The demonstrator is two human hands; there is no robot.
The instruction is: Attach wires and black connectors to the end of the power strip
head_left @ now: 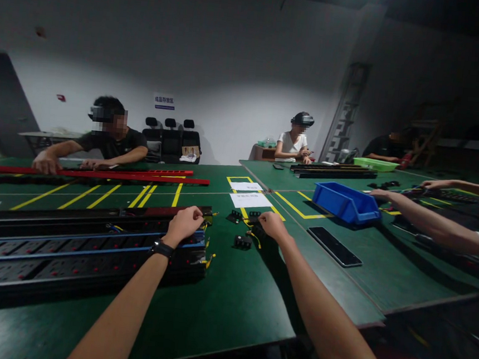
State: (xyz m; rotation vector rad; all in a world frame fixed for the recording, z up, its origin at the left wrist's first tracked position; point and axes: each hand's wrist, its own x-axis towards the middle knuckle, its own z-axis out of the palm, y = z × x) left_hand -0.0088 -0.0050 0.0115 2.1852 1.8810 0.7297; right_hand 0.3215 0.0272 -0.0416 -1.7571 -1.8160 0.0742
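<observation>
My left hand (pixel 184 224), with a dark watch on its wrist, rests over the right ends of long black socket strips (pixel 69 251). Its fingers are curled together near a strip end with yellow wires; anything between them is too small to make out. My right hand (pixel 273 226) has its fingers closed at a group of small black connector parts (pixel 256 217) on the green table (pixel 245 303). What those fingertips hold is hidden. Another black part (pixel 242 242) lies just nearer to me, beside a yellow wire.
A blue bin (pixel 344 202) and a dark phone (pixel 334 246) lie to the right. White papers (pixel 250 200) lie beyond my hands. Across the table a person handles red rails (pixel 139 177); another sits farther back. A co-worker's arms (pixel 437 219) reach in from the right.
</observation>
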